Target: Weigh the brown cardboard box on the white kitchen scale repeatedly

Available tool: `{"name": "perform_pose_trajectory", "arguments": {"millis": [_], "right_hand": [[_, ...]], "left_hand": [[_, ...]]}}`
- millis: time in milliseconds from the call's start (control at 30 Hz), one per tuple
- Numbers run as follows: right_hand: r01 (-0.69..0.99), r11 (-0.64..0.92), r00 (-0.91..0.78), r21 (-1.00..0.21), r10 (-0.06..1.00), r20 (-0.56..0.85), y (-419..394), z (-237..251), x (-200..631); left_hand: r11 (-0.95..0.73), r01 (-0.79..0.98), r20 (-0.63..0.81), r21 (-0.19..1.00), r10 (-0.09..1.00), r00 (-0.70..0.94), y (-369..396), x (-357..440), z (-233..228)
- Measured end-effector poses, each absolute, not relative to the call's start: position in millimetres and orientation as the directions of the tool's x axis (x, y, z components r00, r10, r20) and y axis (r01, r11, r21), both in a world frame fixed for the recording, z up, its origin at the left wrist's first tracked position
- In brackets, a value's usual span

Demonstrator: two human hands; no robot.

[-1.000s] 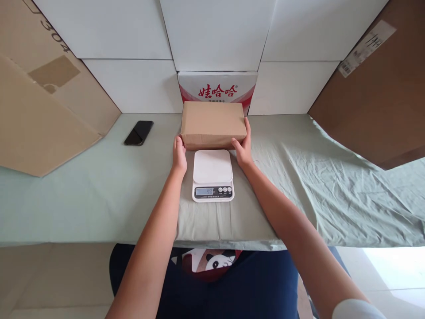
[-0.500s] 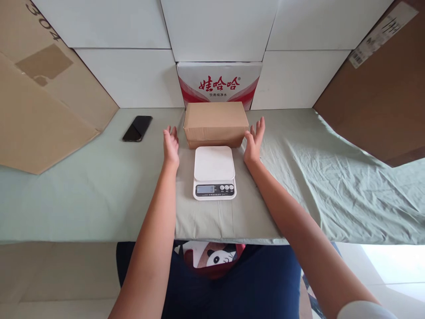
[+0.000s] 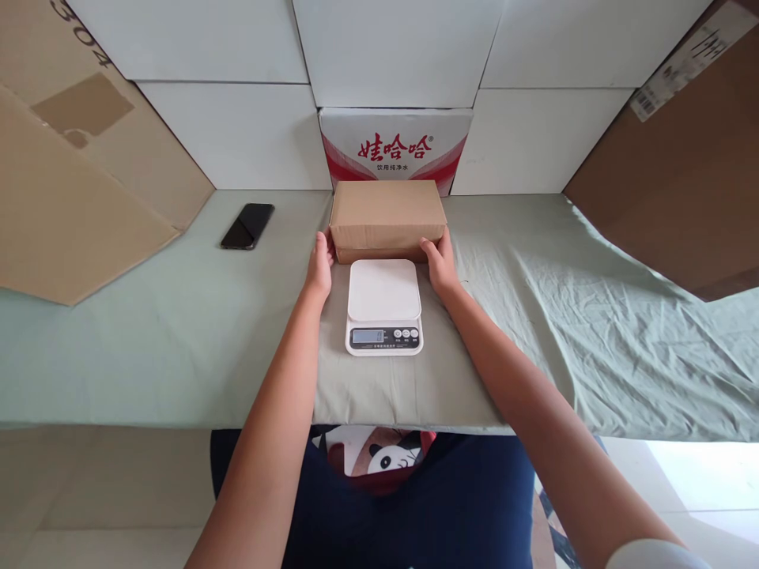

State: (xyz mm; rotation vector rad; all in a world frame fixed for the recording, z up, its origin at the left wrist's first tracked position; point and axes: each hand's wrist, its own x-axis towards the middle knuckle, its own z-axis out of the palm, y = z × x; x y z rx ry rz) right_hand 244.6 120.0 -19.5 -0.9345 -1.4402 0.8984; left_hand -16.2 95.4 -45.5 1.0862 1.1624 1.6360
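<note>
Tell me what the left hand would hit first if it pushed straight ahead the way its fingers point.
Left hand already touches the brown box; sliding past that corner, probably the white wall panel.

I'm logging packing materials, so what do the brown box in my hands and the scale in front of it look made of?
The brown box looks like matte kraft cardboard: flat tan faces, a folded seam along the front. The scale seems smooth white plastic with a faintly glossy top, though that plate could be glass.

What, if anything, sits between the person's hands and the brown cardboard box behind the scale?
Nothing visible. The left hand and right hand both rest against the near corners of the brown box. The white scale lies on the cloth between the wrists, just in front of the box.
</note>
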Motion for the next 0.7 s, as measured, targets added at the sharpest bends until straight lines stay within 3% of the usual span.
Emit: {"name": "perform_pose_trajectory", "arguments": {"millis": [367,700], "right_hand": [[0.047,0.316,-0.047,-0.948,0.948,0.314,124.0,-18.7,243.0],[0.177,0.652,-0.073,-0.738,0.756,0.65,114.5,-12.9,242.2]], "left_hand": [[-0.251,-0.13,0.214,0.959,0.945,-0.249,90.0,-11.6,-42.5],[-0.444,0.005,0.416,0.896,0.834,-0.364,75.8,-7.1,-27.9]]}}
